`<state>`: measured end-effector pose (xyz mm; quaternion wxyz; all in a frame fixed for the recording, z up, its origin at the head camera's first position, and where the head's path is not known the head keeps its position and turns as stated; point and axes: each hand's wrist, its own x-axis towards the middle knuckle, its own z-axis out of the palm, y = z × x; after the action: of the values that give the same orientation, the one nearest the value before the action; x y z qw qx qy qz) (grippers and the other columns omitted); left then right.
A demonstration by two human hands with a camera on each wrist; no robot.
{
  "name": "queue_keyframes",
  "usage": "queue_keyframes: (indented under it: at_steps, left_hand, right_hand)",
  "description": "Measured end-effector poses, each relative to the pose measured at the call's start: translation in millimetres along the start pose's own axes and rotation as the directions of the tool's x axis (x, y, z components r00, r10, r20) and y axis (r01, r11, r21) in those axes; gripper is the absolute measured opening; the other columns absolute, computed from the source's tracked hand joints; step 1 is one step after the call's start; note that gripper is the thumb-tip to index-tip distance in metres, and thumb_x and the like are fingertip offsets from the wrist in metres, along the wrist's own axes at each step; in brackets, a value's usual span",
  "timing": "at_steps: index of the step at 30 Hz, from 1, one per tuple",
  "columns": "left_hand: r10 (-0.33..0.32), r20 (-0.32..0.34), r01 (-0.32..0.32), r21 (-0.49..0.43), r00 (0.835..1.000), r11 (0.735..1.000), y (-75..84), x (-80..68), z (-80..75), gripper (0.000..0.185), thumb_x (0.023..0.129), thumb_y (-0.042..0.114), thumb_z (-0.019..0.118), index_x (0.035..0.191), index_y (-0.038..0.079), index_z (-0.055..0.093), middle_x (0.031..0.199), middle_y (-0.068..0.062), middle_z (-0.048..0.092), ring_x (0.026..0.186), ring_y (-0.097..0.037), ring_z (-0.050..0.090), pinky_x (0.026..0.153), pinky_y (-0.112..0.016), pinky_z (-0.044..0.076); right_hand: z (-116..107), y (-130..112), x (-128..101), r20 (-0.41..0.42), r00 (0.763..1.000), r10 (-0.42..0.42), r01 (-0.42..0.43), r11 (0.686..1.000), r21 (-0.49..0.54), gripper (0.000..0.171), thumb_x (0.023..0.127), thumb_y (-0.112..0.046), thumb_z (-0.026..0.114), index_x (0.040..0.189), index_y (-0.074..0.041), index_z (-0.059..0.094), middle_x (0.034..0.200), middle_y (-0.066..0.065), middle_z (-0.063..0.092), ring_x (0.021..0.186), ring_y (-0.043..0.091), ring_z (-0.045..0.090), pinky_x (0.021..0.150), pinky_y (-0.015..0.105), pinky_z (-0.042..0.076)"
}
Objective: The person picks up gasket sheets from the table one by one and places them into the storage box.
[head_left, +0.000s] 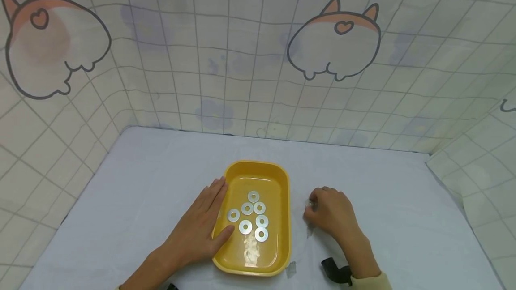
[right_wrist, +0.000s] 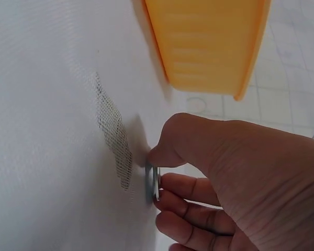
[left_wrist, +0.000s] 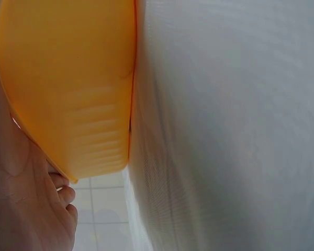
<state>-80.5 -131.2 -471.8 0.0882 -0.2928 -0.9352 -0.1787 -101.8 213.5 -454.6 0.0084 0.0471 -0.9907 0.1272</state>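
Seven washers [head_left: 250, 215] lie in your tray [head_left: 282, 178], your flat left hand [head_left: 199, 227] steadies it, your right hand [head_left: 330, 211] pinches another washer [right_wrist: 153, 183].

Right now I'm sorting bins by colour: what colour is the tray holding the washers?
Yellow tray; head view shows it best.

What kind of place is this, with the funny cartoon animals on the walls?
Probably a small tabletop booth set up for hand work, not a real room. Cartoon-printed grid sheets wall in a table with a white cover, and on it sits a yellow tray of metal washers.
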Motion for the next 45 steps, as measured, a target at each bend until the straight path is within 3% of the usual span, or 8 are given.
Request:
queue_keyframes:
  at_steps: [7, 16, 24, 36, 45]
  left_hand:
    - [0.001, 0.000, -0.001, -0.003, 1.000, 1.000, 0.3, -0.3, -0.1, 0.094, 0.099, 0.048, 0.064, 0.166, -0.004, 0.024, 0.177, -0.016, 0.024, 0.163, -0.034, 0.028, 0.136, -0.021, -0.008]
    - [-0.012, 0.014, 0.012, -0.011, 1.000, 1.000, 0.7, -0.5, -0.6, 0.094, 0.099, 0.048, 0.064, 0.167, -0.003, 0.022, 0.177, -0.015, 0.022, 0.164, -0.033, 0.027, 0.135, -0.020, -0.010]
    - [-0.014, 0.015, 0.014, -0.004, 1.000, 1.000, 0.1, -0.7, 0.5, 0.095, 0.099, 0.049, 0.063, 0.167, -0.002, 0.021, 0.178, -0.014, 0.021, 0.164, -0.032, 0.025, 0.135, -0.020, -0.009]
    - [-0.007, 0.009, 0.007, -0.001, 1.000, 1.000, 0.0, -0.8, 0.7, 0.094, 0.100, 0.049, 0.063, 0.167, -0.003, 0.021, 0.178, -0.015, 0.021, 0.164, -0.032, 0.025, 0.136, -0.021, -0.009]
    - [-0.004, 0.005, 0.004, 0.002, 1.000, 1.000, -0.1, -1.1, 1.0, 0.093, 0.100, 0.049, 0.063, 0.167, -0.003, 0.022, 0.178, -0.015, 0.021, 0.165, -0.032, 0.024, 0.136, -0.022, -0.008]
  right_hand:
    - [-2, -2, 0, 0.012, 1.000, -0.003, 0.003, 1.000, 0.026, 0.021, 0.081, -0.020, 0.079, 0.096, -0.006, 0.079, 0.084, 0.004, 0.072, 0.075, 0.018, 0.061, 0.076, 0.041, 0.059]
    - [-6, -7, -1, -0.053, 0.997, -0.049, 0.050, 0.998, 0.028, 0.018, 0.082, -0.020, 0.076, 0.095, -0.008, 0.079, 0.084, 0.002, 0.070, 0.077, 0.018, 0.060, 0.082, 0.042, 0.060]
    - [-14, -14, -4, -0.088, 0.993, -0.076, 0.076, 0.997, 0.005, 0.016, 0.081, -0.021, 0.079, 0.093, -0.011, 0.077, 0.081, 0.001, 0.068, 0.075, 0.016, 0.055, 0.080, 0.038, 0.058]
    - [-24, -22, -9, -0.141, 0.983, -0.115, 0.114, 0.993, -0.013, 0.017, 0.081, -0.022, 0.082, 0.091, -0.011, 0.077, 0.084, 0.003, 0.072, 0.078, 0.019, 0.060, 0.085, 0.042, 0.062]
    - [-27, -28, -13, -0.136, 0.984, -0.117, 0.116, 0.993, -0.016, 0.019, 0.082, -0.025, 0.082, 0.093, -0.011, 0.077, 0.087, 0.002, 0.073, 0.082, 0.020, 0.061, 0.089, 0.043, 0.062]
